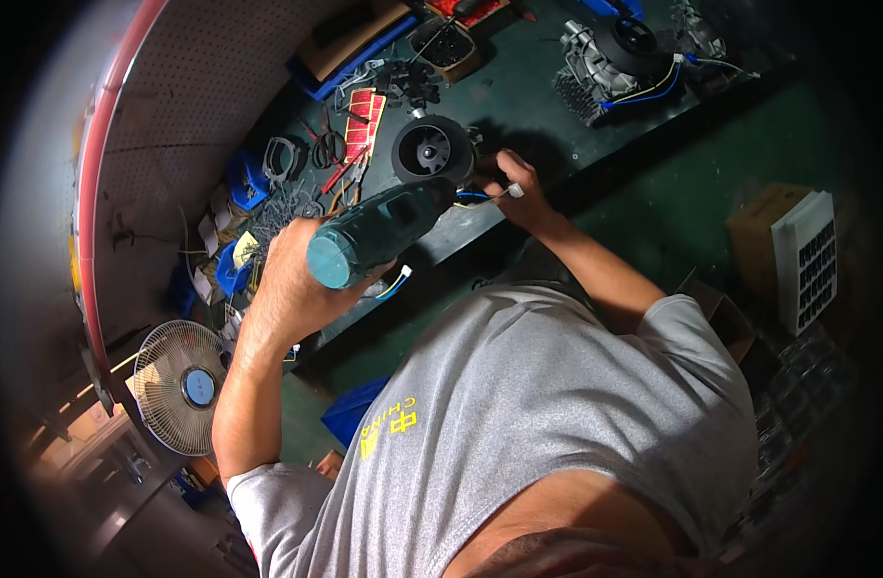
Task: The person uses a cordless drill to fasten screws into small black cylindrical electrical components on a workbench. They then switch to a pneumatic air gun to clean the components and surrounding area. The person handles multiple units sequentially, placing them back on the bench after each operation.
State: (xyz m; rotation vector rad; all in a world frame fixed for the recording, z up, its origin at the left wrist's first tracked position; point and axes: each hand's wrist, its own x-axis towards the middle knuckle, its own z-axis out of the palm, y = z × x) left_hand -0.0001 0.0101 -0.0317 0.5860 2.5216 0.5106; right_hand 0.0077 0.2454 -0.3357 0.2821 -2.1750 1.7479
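My left hand (302, 275) is wrapped round a teal and black power drill (374, 231). The drill's rounded rear end faces me, and its dark front points up and right, close to a black round blower unit (429, 152) with a bladed wheel inside. Its tip is hard to make out. Beside the blower's right side is my right hand (523, 197), its fingers bent and closed near the housing. A white connector (516, 191) and blue and yellow wires (472, 196) show at that hand. What its fingertips grip is hidden.
Red label sheets (363, 125), black cables (328, 149) and small dark parts (408, 85) lie on the green bench (533, 125). Metal blower assemblies (605, 67) stand at the far right. A fan (181, 385) is at left; cartons (764, 231) stand on the right.
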